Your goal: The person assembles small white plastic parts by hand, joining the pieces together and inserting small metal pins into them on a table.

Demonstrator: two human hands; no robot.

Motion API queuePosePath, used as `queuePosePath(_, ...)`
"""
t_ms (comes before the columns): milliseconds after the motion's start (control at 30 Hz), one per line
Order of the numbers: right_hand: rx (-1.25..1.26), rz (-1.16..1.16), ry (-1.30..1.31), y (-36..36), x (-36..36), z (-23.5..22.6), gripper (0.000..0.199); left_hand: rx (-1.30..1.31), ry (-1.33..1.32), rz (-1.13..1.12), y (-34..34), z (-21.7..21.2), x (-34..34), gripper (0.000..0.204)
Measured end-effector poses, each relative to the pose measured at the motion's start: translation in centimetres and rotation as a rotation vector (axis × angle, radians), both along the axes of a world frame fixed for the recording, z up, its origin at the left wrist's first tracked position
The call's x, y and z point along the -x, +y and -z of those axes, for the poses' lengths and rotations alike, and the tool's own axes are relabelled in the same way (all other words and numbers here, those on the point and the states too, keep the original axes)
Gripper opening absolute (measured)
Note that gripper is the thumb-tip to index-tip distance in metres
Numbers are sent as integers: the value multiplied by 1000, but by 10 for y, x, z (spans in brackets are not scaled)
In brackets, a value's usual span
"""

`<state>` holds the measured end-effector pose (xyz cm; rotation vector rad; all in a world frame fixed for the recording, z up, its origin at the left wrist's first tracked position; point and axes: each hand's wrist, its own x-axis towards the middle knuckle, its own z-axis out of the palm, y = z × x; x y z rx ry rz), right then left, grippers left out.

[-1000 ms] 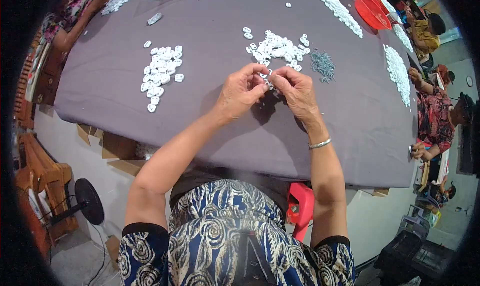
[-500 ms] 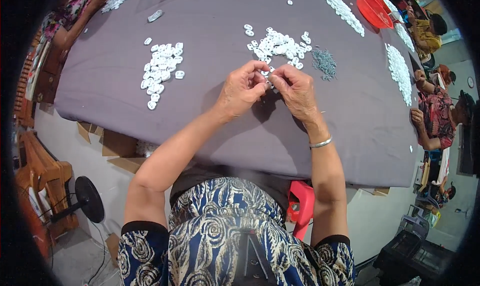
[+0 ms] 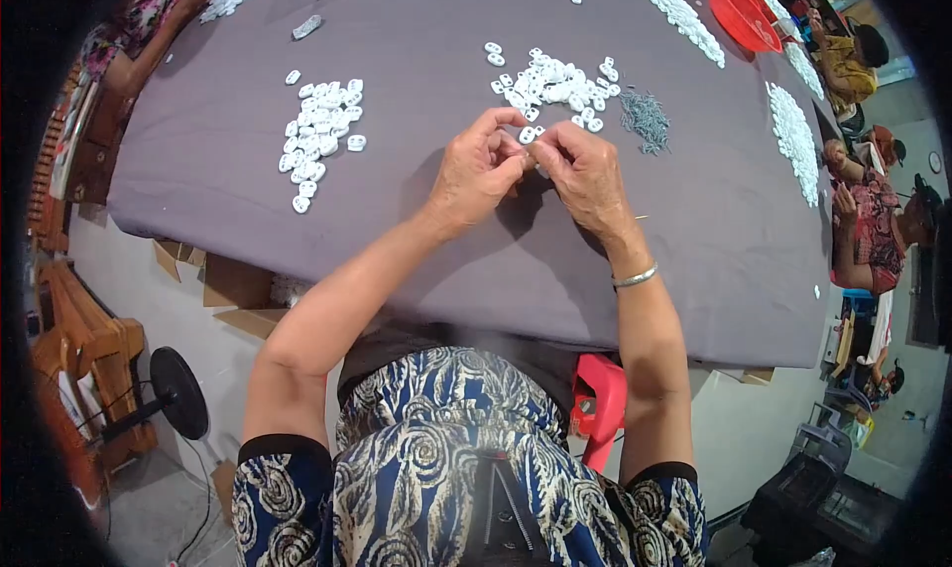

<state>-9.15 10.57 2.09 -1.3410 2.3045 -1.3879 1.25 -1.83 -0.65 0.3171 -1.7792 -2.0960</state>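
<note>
Grey-mauve cloth (image 3: pixel 426 51) covers the wide table in front of me, perhaps so that small parts don't slide or bounce, and other people sit along its sides. A black fan (image 3: pixel 180 393) stands on the floor to my left, well away from the parts. At the far right, a red basin (image 3: pixel 746 21) sits near a long white pile (image 3: pixel 679 16), probably within reach of the co-workers there.

Nearer to me I have three separate heaps. On the left lies the left heap (image 3: pixel 322 130) of white oval pieces, apart from the rest, I suppose so the two white lots don't mix. Straight ahead is the middle heap (image 3: pixel 560 83), just beyond my fingers, and right beside it the pile of slender grey pins (image 3: pixel 645 123), handy for my right side.

My left hand (image 3: pixel 483 170) and right hand (image 3: pixel 585 170) meet fingertip to fingertip over the cloth, thumbs turned inward, a close grip that seems to suit something this small. The fingers hide what lies between them, so I cannot tell whether either is clamped on anything. A two-holed white piece (image 3: pixel 527 134) shows right at the fingertips.
</note>
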Motion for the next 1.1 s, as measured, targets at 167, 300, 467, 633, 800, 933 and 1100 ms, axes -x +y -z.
queuePosePath(167, 104, 57, -218, 3, 3, -2, 13, 45, 12, -2, -3, -5, 0, 32)
queuePosePath(300, 167, 129, -222, 16, 27, 2, 12, 67, -14, -11, -7, -11, 0, 35)
queuePosePath(467, -137, -3, 15, 26, 30, -10, 8, 64, -3, -166, -13, -5, 2, 31)
queuePosePath(633, -261, -64, 110, 21, 19, -5, 12, 67, -15, -214, -15, -3, 1, 30)
queuePosePath(800, -233, -215, 122, 20, 15, -5, 10, 63, -28, -208, -13, -3, 3, 31)
queuePosePath(933, -246, -214, 130, 19, 16, -5, 10, 68, -25, -187, -12, -5, 2, 31)
queuePosePath(1100, -66, -120, 64, 15, 12, -3, 8, 79, -43, -165, -11, -7, 2, 31)
